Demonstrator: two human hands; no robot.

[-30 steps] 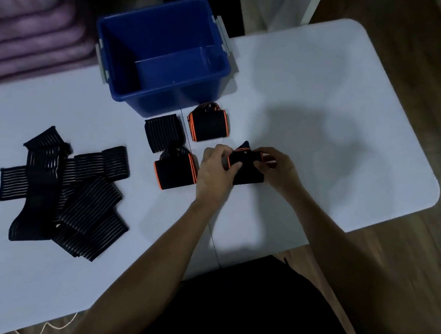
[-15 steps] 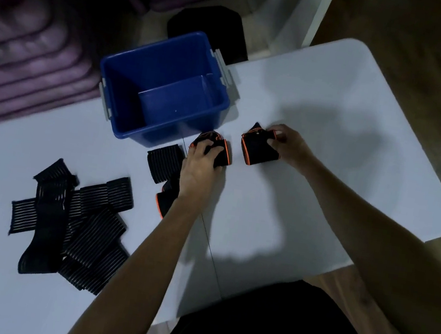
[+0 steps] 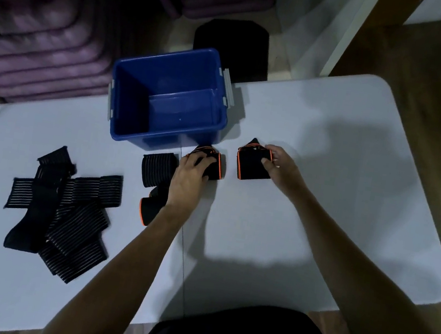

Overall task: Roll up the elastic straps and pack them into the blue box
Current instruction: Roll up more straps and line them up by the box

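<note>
Rolled strap (image 3: pixel 252 166), axis left-right

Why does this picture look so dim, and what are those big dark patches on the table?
Head view: the lighting is low, so the black straps lose detail against the white table. The dark patches are soft shadows cast on the table beside the arms and the blue box. The wide lens bends the table's edges, and the purple cushions at top left look smeared.

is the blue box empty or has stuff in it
Empty: the box shows only its bare blue floor, no straps inside.
</note>
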